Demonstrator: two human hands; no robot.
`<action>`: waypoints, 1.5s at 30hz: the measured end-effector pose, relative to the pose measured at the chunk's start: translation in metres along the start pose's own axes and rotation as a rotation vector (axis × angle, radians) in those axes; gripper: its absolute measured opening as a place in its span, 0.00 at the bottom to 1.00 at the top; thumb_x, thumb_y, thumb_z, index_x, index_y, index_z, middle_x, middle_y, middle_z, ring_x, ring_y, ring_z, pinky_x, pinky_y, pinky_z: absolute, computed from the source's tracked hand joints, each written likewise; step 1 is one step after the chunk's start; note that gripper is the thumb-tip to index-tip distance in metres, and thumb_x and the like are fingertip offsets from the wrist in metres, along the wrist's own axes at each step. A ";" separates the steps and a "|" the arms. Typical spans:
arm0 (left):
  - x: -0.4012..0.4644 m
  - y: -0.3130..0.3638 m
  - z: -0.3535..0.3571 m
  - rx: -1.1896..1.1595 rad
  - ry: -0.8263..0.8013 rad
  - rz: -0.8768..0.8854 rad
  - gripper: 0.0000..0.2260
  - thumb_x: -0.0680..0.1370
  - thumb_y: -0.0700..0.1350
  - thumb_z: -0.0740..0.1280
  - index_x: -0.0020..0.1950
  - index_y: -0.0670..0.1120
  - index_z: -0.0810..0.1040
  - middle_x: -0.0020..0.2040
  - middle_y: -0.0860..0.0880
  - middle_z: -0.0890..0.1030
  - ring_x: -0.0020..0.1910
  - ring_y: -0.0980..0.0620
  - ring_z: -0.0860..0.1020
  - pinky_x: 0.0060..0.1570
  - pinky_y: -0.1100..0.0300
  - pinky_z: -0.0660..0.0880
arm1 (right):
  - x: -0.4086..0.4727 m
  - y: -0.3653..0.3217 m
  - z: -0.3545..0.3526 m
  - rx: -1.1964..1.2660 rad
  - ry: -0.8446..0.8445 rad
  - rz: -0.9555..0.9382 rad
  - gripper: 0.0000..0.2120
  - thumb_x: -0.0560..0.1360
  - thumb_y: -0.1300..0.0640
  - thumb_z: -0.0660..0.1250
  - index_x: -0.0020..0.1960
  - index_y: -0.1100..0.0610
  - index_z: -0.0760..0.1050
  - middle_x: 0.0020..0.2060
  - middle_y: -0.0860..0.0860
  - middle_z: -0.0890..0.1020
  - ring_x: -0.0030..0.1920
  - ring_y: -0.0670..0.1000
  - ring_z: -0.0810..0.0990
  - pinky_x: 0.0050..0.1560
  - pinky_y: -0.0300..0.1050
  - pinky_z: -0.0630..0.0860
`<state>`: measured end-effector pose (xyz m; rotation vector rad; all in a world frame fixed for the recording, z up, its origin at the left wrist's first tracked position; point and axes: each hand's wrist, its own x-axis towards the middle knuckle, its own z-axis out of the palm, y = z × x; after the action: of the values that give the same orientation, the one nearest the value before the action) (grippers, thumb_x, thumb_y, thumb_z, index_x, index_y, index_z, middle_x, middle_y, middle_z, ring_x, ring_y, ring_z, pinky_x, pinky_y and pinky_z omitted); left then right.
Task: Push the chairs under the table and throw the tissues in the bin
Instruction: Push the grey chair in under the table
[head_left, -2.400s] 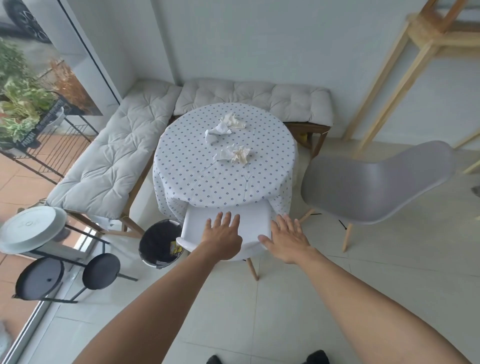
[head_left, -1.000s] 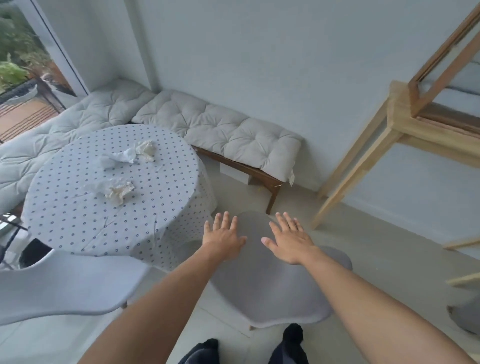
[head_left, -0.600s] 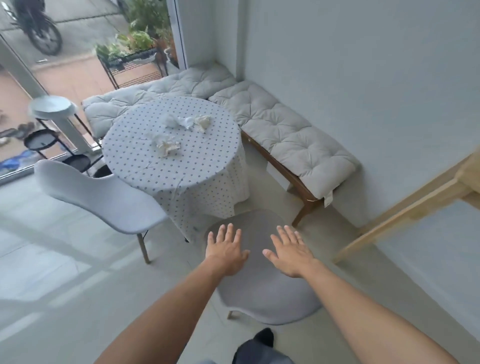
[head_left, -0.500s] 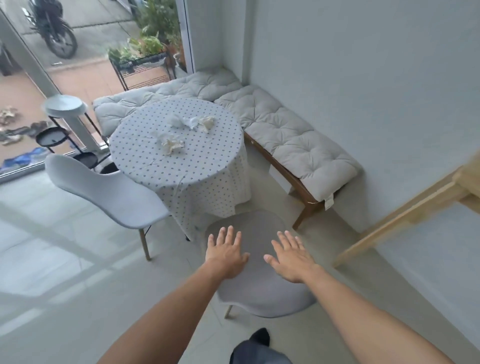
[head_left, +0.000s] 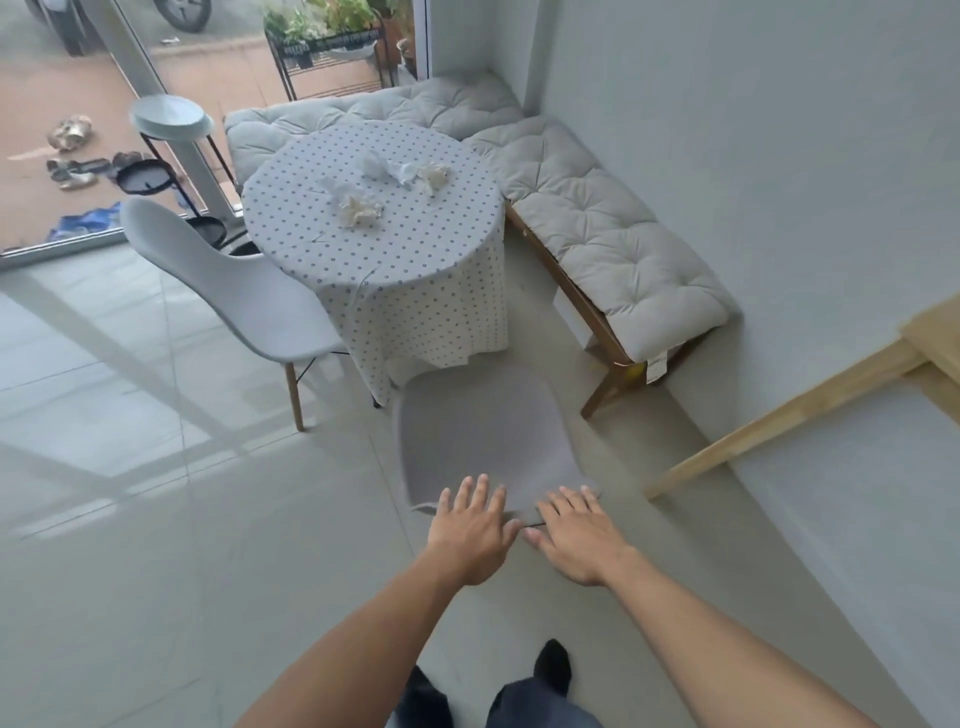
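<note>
A grey chair (head_left: 483, 431) stands with its seat reaching the hanging edge of the dotted cloth on the round table (head_left: 415, 270). My left hand (head_left: 470, 530) and my right hand (head_left: 574, 535) lie flat, fingers spread, on the top rim of its back. A white chair (head_left: 234, 291) sits at the table's left side, its seat partly under the cloth. Crumpled tissues lie on the tabletop: one clump (head_left: 358, 208) near the middle, another (head_left: 410, 171) farther back. The bin is mostly hidden behind the white chair.
Cushioned benches (head_left: 597, 228) run along the wall behind and to the right of the table. A black tiered stand with a white plate (head_left: 169, 117) stands by the glass door at left. A wooden frame leg (head_left: 779, 415) slants down at right. Open tiled floor lies at left.
The view has pulled back from the table. My hands have slid from the middle of the grey chair's back to its top rim, and the chair sits closer to the table.
</note>
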<state>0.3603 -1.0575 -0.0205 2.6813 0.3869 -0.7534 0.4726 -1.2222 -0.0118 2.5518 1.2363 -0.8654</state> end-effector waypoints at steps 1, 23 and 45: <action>-0.001 0.006 0.009 -0.007 0.002 -0.007 0.31 0.85 0.64 0.42 0.84 0.49 0.48 0.86 0.42 0.48 0.84 0.40 0.46 0.80 0.38 0.46 | 0.001 0.004 0.002 -0.017 0.016 -0.029 0.31 0.84 0.37 0.46 0.79 0.56 0.61 0.78 0.57 0.66 0.80 0.58 0.57 0.80 0.61 0.46; 0.074 0.051 -0.032 0.134 0.289 -0.218 0.26 0.85 0.63 0.45 0.66 0.46 0.72 0.62 0.40 0.80 0.62 0.36 0.75 0.69 0.38 0.65 | 0.094 0.096 -0.055 -0.176 0.155 -0.327 0.25 0.85 0.38 0.45 0.61 0.54 0.70 0.61 0.56 0.79 0.61 0.62 0.75 0.67 0.58 0.66; 0.248 0.014 -0.154 0.023 0.277 -0.397 0.27 0.85 0.62 0.45 0.66 0.45 0.73 0.64 0.41 0.79 0.64 0.36 0.74 0.70 0.39 0.64 | 0.271 0.149 -0.203 -0.176 0.039 -0.341 0.24 0.86 0.41 0.48 0.72 0.55 0.67 0.69 0.55 0.75 0.71 0.60 0.68 0.77 0.60 0.56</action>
<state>0.6392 -0.9700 -0.0272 2.7690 1.0061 -0.4834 0.8047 -1.0588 -0.0145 2.2679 1.7106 -0.7296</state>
